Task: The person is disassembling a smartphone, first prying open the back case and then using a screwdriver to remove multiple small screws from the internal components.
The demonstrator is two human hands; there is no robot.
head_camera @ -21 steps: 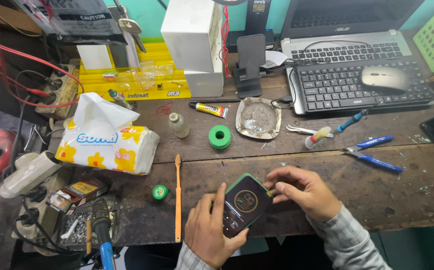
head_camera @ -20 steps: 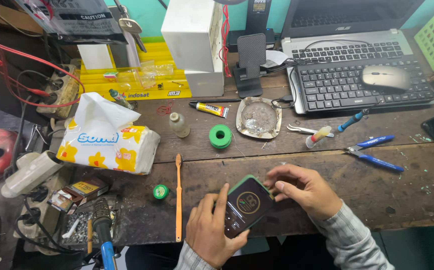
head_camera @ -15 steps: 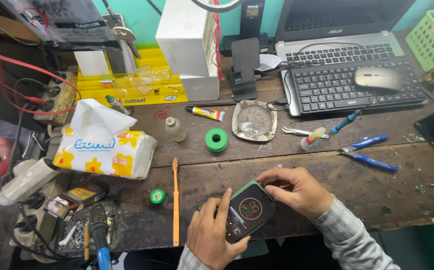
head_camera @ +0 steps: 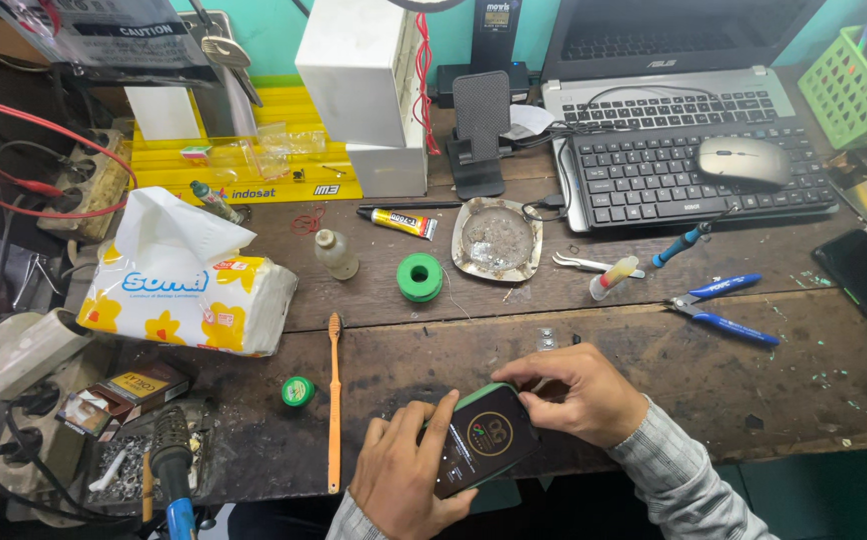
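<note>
A dark smartphone (head_camera: 482, 440) in a green case lies tilted at the near edge of the wooden workbench (head_camera: 834, 390), its screen lit. My left hand (head_camera: 409, 480) grips its lower end from the left, with the index finger lying along the screen's left side. My right hand (head_camera: 579, 392) curls over its upper right corner, fingertips on the case edge. An orange toothbrush (head_camera: 334, 400) lies just left of my left hand.
A tissue pack (head_camera: 189, 285), green tape roll (head_camera: 420, 276), small green tin (head_camera: 298, 391), metal ashtray (head_camera: 497, 238), glue tube (head_camera: 398, 222), small bottle (head_camera: 336, 253), tweezers (head_camera: 586, 264), blue pliers (head_camera: 724, 305), keyboard (head_camera: 699, 175) with mouse (head_camera: 744, 160), laptop, phone stand (head_camera: 481, 135), soldering iron (head_camera: 169, 465) at near left.
Both hands and the phone stay in the same grip; my left index finger shifted slightly along the screen. The camera drifted a little, nothing else moved.
</note>
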